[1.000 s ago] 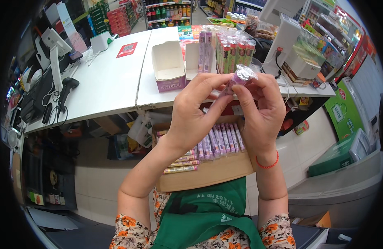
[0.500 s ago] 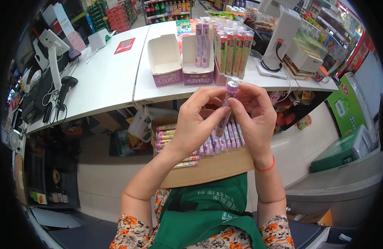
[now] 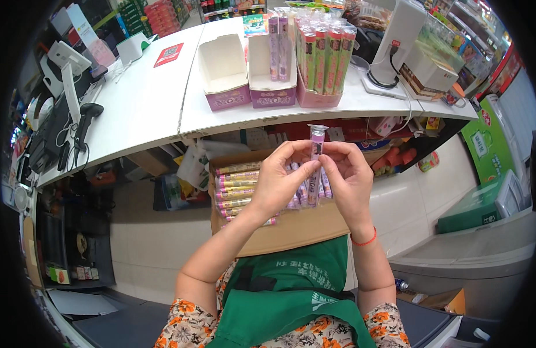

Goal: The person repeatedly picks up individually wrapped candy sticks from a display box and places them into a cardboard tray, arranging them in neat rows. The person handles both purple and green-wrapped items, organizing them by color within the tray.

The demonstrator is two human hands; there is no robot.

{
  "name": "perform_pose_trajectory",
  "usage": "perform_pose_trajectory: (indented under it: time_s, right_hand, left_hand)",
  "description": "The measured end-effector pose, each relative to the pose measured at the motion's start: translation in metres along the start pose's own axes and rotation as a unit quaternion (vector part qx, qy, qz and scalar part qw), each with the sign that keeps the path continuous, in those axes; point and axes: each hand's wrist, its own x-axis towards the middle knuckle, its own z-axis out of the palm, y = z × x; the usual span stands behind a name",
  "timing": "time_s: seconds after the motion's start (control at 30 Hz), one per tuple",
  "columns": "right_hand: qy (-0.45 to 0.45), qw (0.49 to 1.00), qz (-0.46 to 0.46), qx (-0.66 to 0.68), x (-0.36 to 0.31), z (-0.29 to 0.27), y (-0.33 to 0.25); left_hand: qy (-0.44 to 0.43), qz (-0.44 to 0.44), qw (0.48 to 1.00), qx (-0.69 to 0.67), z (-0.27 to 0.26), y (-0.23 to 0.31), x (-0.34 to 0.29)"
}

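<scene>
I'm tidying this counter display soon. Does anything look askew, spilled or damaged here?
Nothing looks spilled or damaged. The left display box on the counter stands empty, while the middle box holds only a couple of sticks. Both hands, left hand and right hand, hold one purple stick upright over the carton.

left hand [image 3: 278, 184] + right hand [image 3: 350, 180]: pinch upright purple candy stick [image 3: 315, 159] | below: cardboard box [image 3: 291, 229]
</scene>
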Motion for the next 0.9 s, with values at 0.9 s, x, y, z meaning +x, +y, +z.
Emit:
perform_pose_trajectory:
  time_s: [0.9]
  right_hand:
    - [-0.061, 0.972, 0.132, -0.184, -0.053, -0.015, 0.074]
  left_hand:
    - [0.037, -0.172, 0.982, -0.065, 0.022, -0.110, 0.006]
